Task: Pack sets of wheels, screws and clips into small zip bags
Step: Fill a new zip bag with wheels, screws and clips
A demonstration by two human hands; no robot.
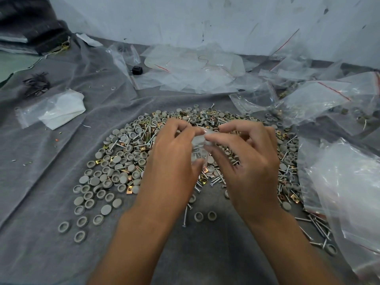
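Note:
A small clear zip bag (199, 140) is held between both hands above a heap of parts. My left hand (172, 153) pinches its left side and my right hand (246, 155) pinches its right side near the top. What the bag holds is blurred. Under the hands lies the heap: grey round wheels (115, 161), silver screws (216, 179) and brass-coloured clips (129, 190), spread over a grey cloth (41, 182).
Empty clear zip bags with red strips lie in a pile at the back (191, 68) and along the right (345, 192). A bag with white paper (57, 110) lies at the left. Black ties (36, 85) and a small black block (137, 70) sit further back. A white wall stands behind.

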